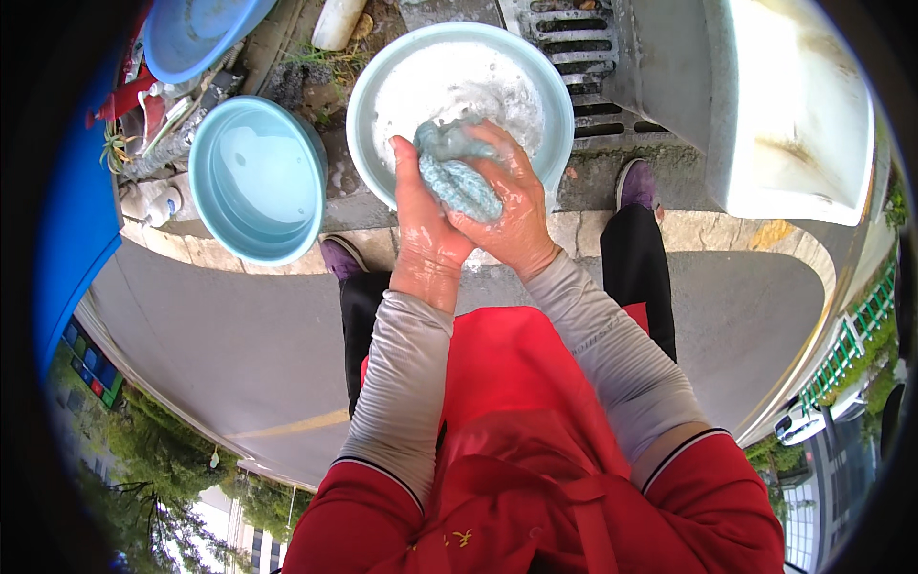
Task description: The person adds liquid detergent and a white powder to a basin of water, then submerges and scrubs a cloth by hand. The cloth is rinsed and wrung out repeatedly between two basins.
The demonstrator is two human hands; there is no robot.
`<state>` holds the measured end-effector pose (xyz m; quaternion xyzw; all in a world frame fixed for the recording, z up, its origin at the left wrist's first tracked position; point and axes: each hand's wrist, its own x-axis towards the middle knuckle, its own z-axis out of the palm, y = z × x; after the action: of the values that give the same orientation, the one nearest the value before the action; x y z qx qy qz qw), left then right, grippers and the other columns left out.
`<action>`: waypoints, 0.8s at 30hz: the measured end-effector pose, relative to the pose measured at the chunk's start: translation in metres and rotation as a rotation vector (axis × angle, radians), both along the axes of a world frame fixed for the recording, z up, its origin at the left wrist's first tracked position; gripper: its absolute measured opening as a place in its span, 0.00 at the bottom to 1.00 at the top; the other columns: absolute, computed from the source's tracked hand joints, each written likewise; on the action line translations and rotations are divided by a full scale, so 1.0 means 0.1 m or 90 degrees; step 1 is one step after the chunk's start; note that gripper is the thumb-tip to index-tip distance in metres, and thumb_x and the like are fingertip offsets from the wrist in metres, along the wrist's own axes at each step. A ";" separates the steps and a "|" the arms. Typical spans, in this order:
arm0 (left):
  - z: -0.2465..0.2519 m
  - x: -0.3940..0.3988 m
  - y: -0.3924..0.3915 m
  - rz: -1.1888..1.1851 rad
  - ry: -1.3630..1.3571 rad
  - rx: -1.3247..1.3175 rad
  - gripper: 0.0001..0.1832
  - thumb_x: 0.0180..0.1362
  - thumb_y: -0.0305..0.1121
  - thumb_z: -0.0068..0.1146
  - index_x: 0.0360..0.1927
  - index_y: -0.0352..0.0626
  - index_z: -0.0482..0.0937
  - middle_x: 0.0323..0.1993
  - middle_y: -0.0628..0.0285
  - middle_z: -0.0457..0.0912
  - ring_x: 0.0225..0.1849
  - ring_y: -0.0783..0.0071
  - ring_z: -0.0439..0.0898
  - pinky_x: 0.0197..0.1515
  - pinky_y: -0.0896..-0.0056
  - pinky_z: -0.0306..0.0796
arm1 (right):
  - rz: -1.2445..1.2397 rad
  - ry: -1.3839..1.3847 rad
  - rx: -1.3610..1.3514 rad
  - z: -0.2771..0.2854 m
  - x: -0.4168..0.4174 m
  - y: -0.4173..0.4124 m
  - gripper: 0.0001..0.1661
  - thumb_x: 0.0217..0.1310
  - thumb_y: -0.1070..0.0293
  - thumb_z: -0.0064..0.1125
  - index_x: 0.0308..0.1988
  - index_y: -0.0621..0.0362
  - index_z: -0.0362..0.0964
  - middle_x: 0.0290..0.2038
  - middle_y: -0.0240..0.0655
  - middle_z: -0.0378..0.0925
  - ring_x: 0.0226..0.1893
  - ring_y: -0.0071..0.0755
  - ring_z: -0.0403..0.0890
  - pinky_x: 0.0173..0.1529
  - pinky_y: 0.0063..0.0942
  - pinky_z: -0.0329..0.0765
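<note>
A wet, light blue knitted cloth [459,183] is bunched up between my two hands over a pale blue basin [362,136]. White suds [423,86] cover most of the basin's water. My left hand [424,222] supports the cloth from the left with its thumb raised; its other fingers are mostly hidden behind the cloth and the other hand. From the right, my right hand [513,204] wraps its fingers over the cloth, pressing it towards the left palm. Both hands and wrists are wet.
Left of the suds stands a smaller blue basin [204,197] of water; a white bottle [163,206] is beside it. Another blue basin [168,61] is at top left. A metal drain grate [574,46] and large white container [796,143] lie right. My feet straddle the stone kerb [688,231].
</note>
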<state>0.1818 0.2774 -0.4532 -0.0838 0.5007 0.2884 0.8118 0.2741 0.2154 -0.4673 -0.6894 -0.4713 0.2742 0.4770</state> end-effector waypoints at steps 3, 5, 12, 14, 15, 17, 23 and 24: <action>-0.14 -0.02 -0.03 0.030 -0.143 -0.028 0.27 0.68 0.60 0.46 0.51 0.45 0.76 0.46 0.58 0.81 0.48 0.61 0.81 0.51 0.57 0.76 | 0.005 0.006 -0.037 -0.01 -0.03 -0.04 0.23 0.38 0.68 0.71 0.41 0.61 0.80 0.56 0.40 0.74 0.59 0.49 0.72 0.63 0.41 0.71; -0.26 -0.01 -0.05 0.023 -0.126 -0.060 0.23 0.67 0.55 0.50 0.47 0.44 0.77 0.41 0.58 0.81 0.43 0.64 0.81 0.47 0.59 0.77 | -0.029 0.044 -0.086 -0.02 -0.07 -0.04 0.24 0.38 0.67 0.71 0.41 0.63 0.79 0.53 0.42 0.75 0.56 0.49 0.73 0.59 0.41 0.72; -0.43 0.04 -0.11 0.036 -0.048 -0.012 0.16 0.69 0.45 0.45 0.46 0.46 0.77 0.43 0.60 0.81 0.45 0.63 0.80 0.52 0.63 0.74 | -0.100 0.053 -0.133 -0.11 -0.10 0.07 0.26 0.40 0.65 0.71 0.41 0.67 0.77 0.45 0.48 0.77 0.46 0.56 0.77 0.51 0.42 0.75; -0.45 0.05 -0.15 0.024 0.040 -0.012 0.16 0.69 0.45 0.44 0.47 0.46 0.76 0.44 0.60 0.80 0.46 0.64 0.79 0.51 0.63 0.74 | -0.102 0.050 -0.126 -0.12 -0.07 0.09 0.26 0.40 0.65 0.70 0.41 0.69 0.77 0.43 0.50 0.77 0.43 0.58 0.78 0.48 0.43 0.76; -0.46 0.05 -0.18 0.023 0.054 -0.017 0.16 0.69 0.44 0.44 0.48 0.45 0.76 0.45 0.60 0.80 0.47 0.64 0.79 0.51 0.63 0.74 | -0.094 0.057 -0.128 -0.12 -0.06 0.09 0.26 0.40 0.65 0.70 0.41 0.69 0.77 0.42 0.52 0.78 0.41 0.59 0.79 0.47 0.43 0.77; -0.51 0.02 -0.22 0.008 0.077 -0.003 0.16 0.69 0.44 0.44 0.49 0.45 0.76 0.45 0.61 0.80 0.47 0.65 0.79 0.51 0.63 0.74 | -0.081 0.073 -0.129 -0.14 -0.02 0.10 0.24 0.41 0.65 0.68 0.39 0.70 0.77 0.40 0.53 0.79 0.39 0.60 0.80 0.45 0.44 0.77; -0.62 -0.12 -0.30 -0.034 0.039 0.082 0.18 0.69 0.44 0.42 0.51 0.44 0.75 0.46 0.61 0.79 0.47 0.65 0.79 0.49 0.64 0.75 | -0.026 0.143 -0.154 -0.19 -0.06 0.16 0.17 0.45 0.64 0.61 0.33 0.68 0.80 0.34 0.52 0.80 0.33 0.61 0.80 0.41 0.42 0.78; -0.62 -0.10 -0.32 -0.035 0.035 0.076 0.18 0.70 0.44 0.41 0.51 0.44 0.74 0.46 0.61 0.79 0.48 0.65 0.79 0.49 0.64 0.75 | -0.034 0.170 -0.161 -0.18 -0.07 0.17 0.18 0.45 0.63 0.60 0.32 0.68 0.80 0.32 0.52 0.79 0.32 0.62 0.80 0.39 0.43 0.77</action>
<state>0.1720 0.2457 -0.5148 -0.0131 0.5070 0.2975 0.8089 0.2669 0.2326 -0.4850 -0.7134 -0.3473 0.4077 0.4519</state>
